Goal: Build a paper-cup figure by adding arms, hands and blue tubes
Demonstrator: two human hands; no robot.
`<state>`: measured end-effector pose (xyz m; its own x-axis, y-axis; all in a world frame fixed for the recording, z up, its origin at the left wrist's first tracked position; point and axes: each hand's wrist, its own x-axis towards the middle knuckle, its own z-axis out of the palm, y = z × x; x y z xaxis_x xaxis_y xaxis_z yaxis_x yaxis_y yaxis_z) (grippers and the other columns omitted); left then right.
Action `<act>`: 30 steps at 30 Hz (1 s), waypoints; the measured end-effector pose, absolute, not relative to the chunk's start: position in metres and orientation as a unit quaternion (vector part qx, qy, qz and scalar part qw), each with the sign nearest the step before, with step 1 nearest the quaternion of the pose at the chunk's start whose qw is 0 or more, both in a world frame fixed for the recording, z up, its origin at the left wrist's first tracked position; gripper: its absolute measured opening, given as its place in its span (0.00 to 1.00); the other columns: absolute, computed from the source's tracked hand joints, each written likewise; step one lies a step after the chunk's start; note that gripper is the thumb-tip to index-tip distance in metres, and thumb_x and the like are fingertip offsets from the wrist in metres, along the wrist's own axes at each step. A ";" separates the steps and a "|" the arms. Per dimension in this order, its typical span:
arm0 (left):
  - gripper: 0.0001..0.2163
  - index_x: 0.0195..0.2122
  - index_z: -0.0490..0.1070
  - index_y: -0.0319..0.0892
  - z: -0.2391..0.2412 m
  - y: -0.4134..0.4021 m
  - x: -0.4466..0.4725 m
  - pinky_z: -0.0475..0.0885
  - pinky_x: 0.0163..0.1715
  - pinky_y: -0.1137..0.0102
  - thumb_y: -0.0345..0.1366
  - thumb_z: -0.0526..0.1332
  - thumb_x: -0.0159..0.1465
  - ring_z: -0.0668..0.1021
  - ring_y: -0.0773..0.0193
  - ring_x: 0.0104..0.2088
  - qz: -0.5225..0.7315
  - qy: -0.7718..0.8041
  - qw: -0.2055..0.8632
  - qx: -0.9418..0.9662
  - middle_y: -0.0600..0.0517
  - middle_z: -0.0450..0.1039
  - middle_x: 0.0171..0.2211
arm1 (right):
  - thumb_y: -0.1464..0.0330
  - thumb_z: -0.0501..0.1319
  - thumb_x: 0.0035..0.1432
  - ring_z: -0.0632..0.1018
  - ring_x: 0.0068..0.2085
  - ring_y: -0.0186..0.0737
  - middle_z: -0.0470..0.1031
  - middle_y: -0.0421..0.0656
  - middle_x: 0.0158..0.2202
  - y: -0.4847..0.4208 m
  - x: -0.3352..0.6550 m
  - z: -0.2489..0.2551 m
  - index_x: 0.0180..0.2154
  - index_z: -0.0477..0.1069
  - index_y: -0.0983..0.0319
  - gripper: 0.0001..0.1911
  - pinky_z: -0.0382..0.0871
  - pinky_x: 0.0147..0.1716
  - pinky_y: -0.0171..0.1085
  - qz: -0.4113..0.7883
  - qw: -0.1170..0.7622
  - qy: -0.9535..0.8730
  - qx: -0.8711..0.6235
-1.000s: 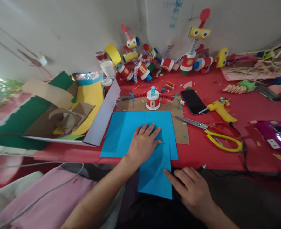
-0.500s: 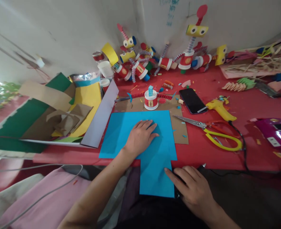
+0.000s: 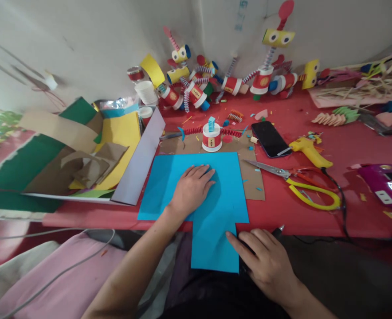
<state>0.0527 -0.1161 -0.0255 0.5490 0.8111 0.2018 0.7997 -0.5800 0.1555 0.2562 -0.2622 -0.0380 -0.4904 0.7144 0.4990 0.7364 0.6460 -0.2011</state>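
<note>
My left hand point(image 3: 191, 189) lies flat with its fingers stretched out on a large blue paper sheet point(image 3: 159, 186). A narrower blue paper piece point(image 3: 214, 248) juts past the table's front edge towards me, overlapping the sheet. At its right edge is my right hand point(image 3: 264, 259), index fingertip resting on the blue paper. Its curled fingers hold a black pen-like tool point(image 3: 277, 231) with a pointed silver tip; most of the tool is hidden. Beyond the sheet stands a red-and-white paper cup point(image 3: 212, 141) with folded red paper arms and a folded blue strip on top.
Scissors point(image 3: 295, 177), a phone point(image 3: 271, 139) and a yellow glue gun point(image 3: 311, 153) lie to the right. A box of coloured paper point(image 3: 139, 159) stands left. Several cup figures point(image 3: 262, 82) line the wall. Brown cardboard point(image 3: 254, 184) lies under the sheet.
The narrow blue piece has shifted slightly left, with both hands. My left hand stays flat, and my right still holds the pen-like tool. The camera view has moved a little.
</note>
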 end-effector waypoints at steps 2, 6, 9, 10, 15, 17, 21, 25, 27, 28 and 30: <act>0.17 0.56 0.70 0.41 -0.026 -0.116 0.051 0.64 0.61 0.55 0.40 0.52 0.70 0.71 0.55 0.59 0.127 0.460 0.025 0.878 0.45 0.70 0.59 | 0.77 0.46 0.66 0.69 0.34 0.42 0.75 0.47 0.32 -0.262 0.255 -0.038 0.48 0.76 0.67 0.21 0.62 0.33 0.42 -0.016 0.280 -0.864 -0.418; 0.17 0.56 0.70 0.41 -0.027 -0.116 0.047 0.63 0.61 0.55 0.39 0.51 0.70 0.71 0.55 0.59 0.130 0.459 0.030 0.878 0.46 0.70 0.59 | 0.77 0.46 0.65 0.68 0.33 0.41 0.75 0.46 0.31 -0.261 0.251 -0.035 0.48 0.76 0.67 0.21 0.62 0.33 0.41 -0.017 0.275 -0.866 -0.417; 0.17 0.56 0.70 0.41 -0.027 -0.115 0.046 0.63 0.61 0.55 0.39 0.51 0.70 0.71 0.55 0.59 0.131 0.460 0.028 0.878 0.45 0.70 0.58 | 0.77 0.47 0.65 0.68 0.32 0.41 0.75 0.46 0.31 -0.260 0.249 -0.034 0.48 0.77 0.67 0.21 0.62 0.32 0.41 -0.021 0.277 -0.865 -0.418; 0.17 0.56 0.70 0.41 -0.027 -0.115 0.046 0.63 0.61 0.55 0.39 0.51 0.70 0.71 0.55 0.59 0.131 0.460 0.028 0.878 0.45 0.70 0.58 | 0.77 0.47 0.65 0.68 0.32 0.41 0.75 0.46 0.31 -0.260 0.248 -0.034 0.48 0.77 0.67 0.21 0.62 0.32 0.41 -0.021 0.277 -0.865 -0.417; 0.17 0.56 0.70 0.42 -0.027 -0.115 0.045 0.63 0.61 0.55 0.39 0.50 0.70 0.71 0.55 0.59 0.131 0.458 0.028 0.879 0.45 0.70 0.58 | 0.77 0.48 0.64 0.69 0.32 0.41 0.75 0.46 0.31 -0.259 0.247 -0.035 0.48 0.77 0.67 0.20 0.62 0.32 0.41 -0.021 0.271 -0.868 -0.416; 0.17 0.56 0.70 0.42 -0.027 -0.115 0.045 0.63 0.61 0.55 0.39 0.50 0.70 0.71 0.55 0.59 0.130 0.461 0.032 0.877 0.45 0.70 0.59 | 0.77 0.48 0.64 0.69 0.32 0.41 0.75 0.46 0.30 -0.260 0.247 -0.035 0.48 0.77 0.67 0.20 0.62 0.31 0.41 -0.020 0.273 -0.867 -0.417; 0.17 0.56 0.69 0.42 -0.027 -0.115 0.045 0.63 0.61 0.54 0.39 0.50 0.71 0.70 0.55 0.60 0.122 0.466 0.038 0.875 0.46 0.69 0.59 | 0.77 0.48 0.64 0.69 0.32 0.41 0.75 0.46 0.31 -0.260 0.247 -0.036 0.48 0.76 0.67 0.20 0.62 0.32 0.41 -0.014 0.273 -0.868 -0.414; 0.17 0.56 0.69 0.42 -0.027 -0.115 0.045 0.63 0.61 0.55 0.39 0.50 0.71 0.70 0.55 0.60 0.124 0.467 0.039 0.874 0.46 0.69 0.59 | 0.77 0.48 0.64 0.68 0.32 0.41 0.75 0.46 0.31 -0.261 0.247 -0.038 0.49 0.76 0.68 0.20 0.62 0.32 0.42 -0.009 0.272 -0.868 -0.415; 0.18 0.57 0.69 0.42 -0.027 -0.115 0.045 0.63 0.61 0.55 0.39 0.49 0.71 0.70 0.55 0.60 0.126 0.467 0.038 0.874 0.46 0.69 0.59 | 0.77 0.48 0.65 0.68 0.32 0.41 0.75 0.46 0.31 -0.261 0.247 -0.038 0.49 0.76 0.68 0.20 0.62 0.32 0.42 -0.008 0.271 -0.868 -0.416; 0.18 0.57 0.69 0.42 -0.027 -0.115 0.045 0.63 0.61 0.54 0.39 0.49 0.71 0.70 0.55 0.60 0.127 0.467 0.038 0.874 0.46 0.69 0.59 | 0.77 0.48 0.65 0.69 0.33 0.41 0.75 0.46 0.31 -0.261 0.247 -0.038 0.49 0.76 0.68 0.20 0.63 0.32 0.42 -0.009 0.271 -0.869 -0.415; 0.18 0.57 0.69 0.42 -0.028 -0.115 0.045 0.63 0.61 0.55 0.39 0.49 0.71 0.70 0.55 0.60 0.129 0.467 0.039 0.874 0.46 0.69 0.59 | 0.76 0.48 0.64 0.69 0.33 0.42 0.75 0.46 0.31 -0.260 0.247 -0.038 0.49 0.76 0.67 0.20 0.63 0.32 0.42 -0.010 0.270 -0.869 -0.413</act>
<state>0.0450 -0.1153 -0.0276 0.5300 0.8266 0.1893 0.8067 -0.5603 0.1880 0.2469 -0.2601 -0.0379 -0.5122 0.7135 0.4782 0.7244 0.6579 -0.2058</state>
